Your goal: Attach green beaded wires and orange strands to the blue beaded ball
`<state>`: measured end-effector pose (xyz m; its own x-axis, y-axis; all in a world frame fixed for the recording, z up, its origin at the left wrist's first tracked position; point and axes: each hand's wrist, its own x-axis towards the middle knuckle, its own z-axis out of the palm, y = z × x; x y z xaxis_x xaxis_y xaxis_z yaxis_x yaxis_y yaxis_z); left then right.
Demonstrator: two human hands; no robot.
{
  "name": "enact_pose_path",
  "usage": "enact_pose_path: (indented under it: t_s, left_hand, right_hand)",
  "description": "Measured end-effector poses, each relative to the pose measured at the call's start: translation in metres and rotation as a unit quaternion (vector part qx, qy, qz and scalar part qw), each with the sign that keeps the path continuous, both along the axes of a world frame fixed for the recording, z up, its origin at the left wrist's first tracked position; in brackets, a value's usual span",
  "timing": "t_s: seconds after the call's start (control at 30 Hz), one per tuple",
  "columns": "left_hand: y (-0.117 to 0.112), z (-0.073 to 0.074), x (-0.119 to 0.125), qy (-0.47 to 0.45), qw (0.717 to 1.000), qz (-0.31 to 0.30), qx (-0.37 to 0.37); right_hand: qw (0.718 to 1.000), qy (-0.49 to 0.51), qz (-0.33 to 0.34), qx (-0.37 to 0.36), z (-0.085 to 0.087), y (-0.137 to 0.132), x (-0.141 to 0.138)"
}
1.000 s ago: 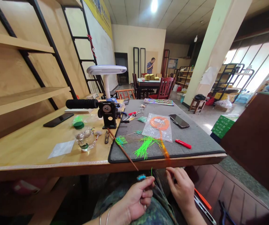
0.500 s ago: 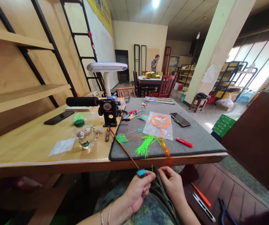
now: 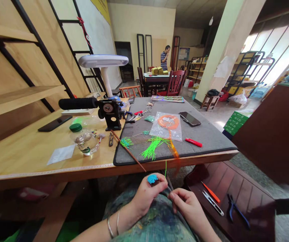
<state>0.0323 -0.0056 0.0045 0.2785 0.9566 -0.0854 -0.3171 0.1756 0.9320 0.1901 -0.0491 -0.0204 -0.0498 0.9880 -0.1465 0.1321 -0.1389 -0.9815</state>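
My left hand [image 3: 148, 195] is closed in my lap below the table edge, pinching a small blue bead cluster [image 3: 152, 178] at the end of a thin brown rod [image 3: 128, 151] that slants up onto the table. A short green strand [image 3: 165, 168] sticks up beside it. My right hand [image 3: 188, 206] is closed just to the right, its fingertips pinched on something too thin to make out. A bunch of neon green strands [image 3: 152, 149] lies on the grey mat [image 3: 210, 136] above my hands.
On the wooden table [image 3: 33, 151] stand a black hand-crank device [image 3: 109, 112], a white lamp [image 3: 103, 62], a glass bowl [image 3: 85, 143], two phones and a bag of orange line [image 3: 168, 124]. Snips [image 3: 212, 203] and pliers [image 3: 237, 211] lie on the brown bench right. A person stands far back.
Both hands have drawn closer together and lower into my lap. The view has tilted down and shifted, so the table sits higher in the picture and the bench tools show more.
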Motion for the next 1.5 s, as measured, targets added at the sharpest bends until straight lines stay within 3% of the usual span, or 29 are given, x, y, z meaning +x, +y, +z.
enact_pose_path:
  t_s: [0.1, 0.2, 0.33, 0.5, 0.6, 0.7, 0.8, 0.9, 1.03, 1.2, 1.5]
  left_hand:
    - [-0.001, 0.01, -0.005, 0.017, 0.991, -0.108, 0.077]
    - [-0.001, 0.017, -0.004, 0.055, 0.977, -0.181, 0.102]
    - [0.0, 0.019, 0.0, 0.093, 0.961, -0.213, 0.152]
    - [0.003, 0.011, 0.001, 0.123, 0.947, -0.209, 0.211]
    - [0.006, 0.004, 0.001, 0.102, 0.962, -0.18, 0.177]
    - [0.008, -0.003, 0.003, 0.088, 0.986, -0.111, 0.091]
    - [0.009, -0.007, 0.005, 0.066, 0.996, -0.06, -0.01]
    - [0.01, -0.01, 0.006, 0.02, 0.996, -0.054, -0.075]
    - [0.01, -0.01, 0.007, -0.007, 0.994, -0.054, -0.093]
    - [0.008, -0.01, 0.006, -0.008, 0.992, -0.052, -0.116]
    - [0.006, -0.011, 0.008, 0.006, 0.991, -0.058, -0.119]
  right_hand:
    - [0.999, 0.018, 0.025, -0.023, 0.007, -0.005, 0.004]
    - [0.997, 0.027, 0.065, -0.04, 0.018, -0.009, 0.012]
    - [0.991, 0.076, 0.091, -0.069, 0.029, -0.01, 0.024]
    - [0.978, 0.17, 0.079, -0.089, 0.027, -0.003, 0.034]
    - [0.956, 0.281, 0.029, -0.074, 0.021, 0.006, 0.041]
    - [0.913, 0.397, -0.071, -0.068, 0.011, 0.017, 0.049]
    - [0.891, 0.415, -0.172, -0.068, -0.007, 0.021, 0.046]
    - [0.914, 0.342, -0.208, -0.065, -0.025, 0.018, 0.028]
    - [0.934, 0.289, -0.201, -0.053, -0.035, 0.015, 0.001]
    - [0.944, 0.26, -0.205, 0.009, -0.028, 0.026, -0.01]
    - [0.944, 0.243, -0.217, 0.041, -0.015, 0.033, -0.014]
